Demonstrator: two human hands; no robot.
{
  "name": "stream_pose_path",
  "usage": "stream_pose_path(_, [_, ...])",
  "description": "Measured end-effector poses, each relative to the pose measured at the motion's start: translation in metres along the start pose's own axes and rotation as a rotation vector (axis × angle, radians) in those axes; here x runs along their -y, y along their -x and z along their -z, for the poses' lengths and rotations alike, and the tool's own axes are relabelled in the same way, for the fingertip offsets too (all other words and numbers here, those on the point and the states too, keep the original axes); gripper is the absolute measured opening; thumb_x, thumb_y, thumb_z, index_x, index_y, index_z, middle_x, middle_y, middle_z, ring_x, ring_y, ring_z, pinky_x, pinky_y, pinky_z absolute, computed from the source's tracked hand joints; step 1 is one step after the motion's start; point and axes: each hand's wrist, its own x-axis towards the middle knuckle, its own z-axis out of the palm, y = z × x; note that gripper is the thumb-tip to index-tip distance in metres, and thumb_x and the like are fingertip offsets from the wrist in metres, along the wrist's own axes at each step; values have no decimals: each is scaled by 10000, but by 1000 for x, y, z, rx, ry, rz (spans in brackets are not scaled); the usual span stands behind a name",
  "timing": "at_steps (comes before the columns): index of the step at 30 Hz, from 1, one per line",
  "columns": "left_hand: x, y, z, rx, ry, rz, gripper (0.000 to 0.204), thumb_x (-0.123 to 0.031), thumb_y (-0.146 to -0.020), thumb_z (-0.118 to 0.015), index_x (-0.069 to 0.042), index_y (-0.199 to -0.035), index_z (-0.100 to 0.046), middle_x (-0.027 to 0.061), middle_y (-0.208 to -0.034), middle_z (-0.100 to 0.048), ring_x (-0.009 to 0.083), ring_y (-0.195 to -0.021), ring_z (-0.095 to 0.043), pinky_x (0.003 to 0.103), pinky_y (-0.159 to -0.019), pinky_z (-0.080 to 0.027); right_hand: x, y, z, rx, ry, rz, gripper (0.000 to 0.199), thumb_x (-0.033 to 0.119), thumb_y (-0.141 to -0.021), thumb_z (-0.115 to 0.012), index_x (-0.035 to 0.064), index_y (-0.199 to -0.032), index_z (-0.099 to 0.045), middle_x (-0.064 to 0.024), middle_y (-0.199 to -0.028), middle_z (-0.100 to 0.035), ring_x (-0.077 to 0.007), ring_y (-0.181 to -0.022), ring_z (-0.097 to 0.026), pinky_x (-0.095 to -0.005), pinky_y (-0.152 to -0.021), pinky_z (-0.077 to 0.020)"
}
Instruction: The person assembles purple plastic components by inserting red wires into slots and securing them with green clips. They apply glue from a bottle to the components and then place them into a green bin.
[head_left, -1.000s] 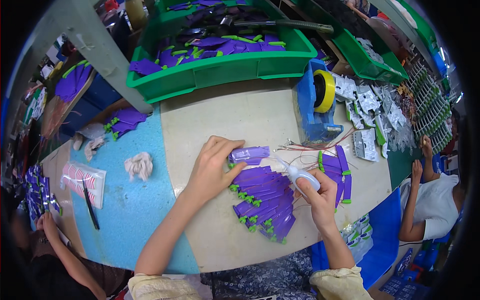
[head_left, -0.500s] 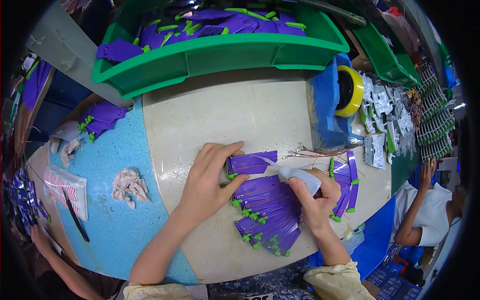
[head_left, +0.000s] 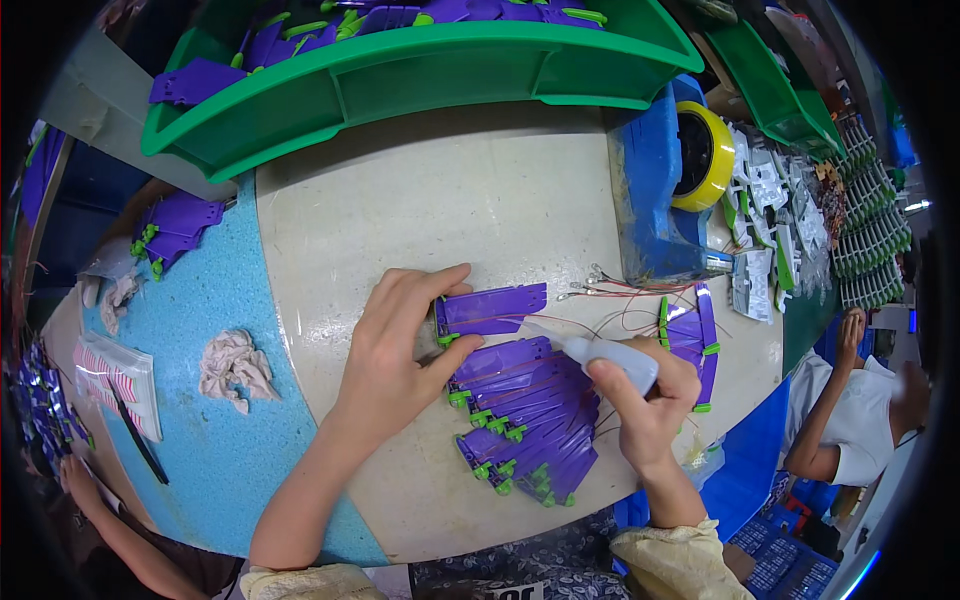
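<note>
My left hand [head_left: 395,345] pinches the left end of a flat purple plastic piece [head_left: 500,309] between thumb and forefinger. A green clip sits at the piece's lower left corner, and a thin red wire runs along its lower edge. In my right hand [head_left: 652,410] is a whitish squeeze bottle [head_left: 625,362], its thin nozzle at the right part of that piece's lower edge; whether the tip touches cannot be made out. Below lies a fan of overlapping purple pieces [head_left: 535,410] with green ends. More purple pieces [head_left: 690,335] and loose red wires [head_left: 640,288] lie to the right.
A green bin [head_left: 430,80] of purple parts spans the back. At right stands a blue tape dispenser [head_left: 645,190] with yellow tape [head_left: 716,160], beside white parts [head_left: 755,285]. On the blue mat are a crumpled cloth [head_left: 237,368] and striped packet [head_left: 120,385]. Other people sit left and right.
The bottle's nozzle has moved from the purple piece's upper face to its lower right edge, and my right hand has shifted slightly right. My left hand still holds the piece. The whole view has shifted.
</note>
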Motion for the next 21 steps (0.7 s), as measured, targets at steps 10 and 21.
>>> stream_pose_path(10, [-21,23,19,134,-343,-153,257,-186,-693,-803,-113,-930,-733,-25,-1114,-697,258,-1038,-540,422,-922,-276,-3,6,15,-146,-490,-294,176,127,-837,-785,-35,-868,-723,-17,-719,-673,-57,-625,-527,-229,-575,-378])
stream_pose_path(21, [-12,18,15,55,-208,6,413,-75,-671,-852,-98,-1019,-631,38,-1096,-703,268,-1018,-527,390,-890,-328,7,1,-15,-17,-41,-126,157,118,-841,-799,-21,-839,-724,1,-681,-653,-45,-584,-524,-222,-523,-362])
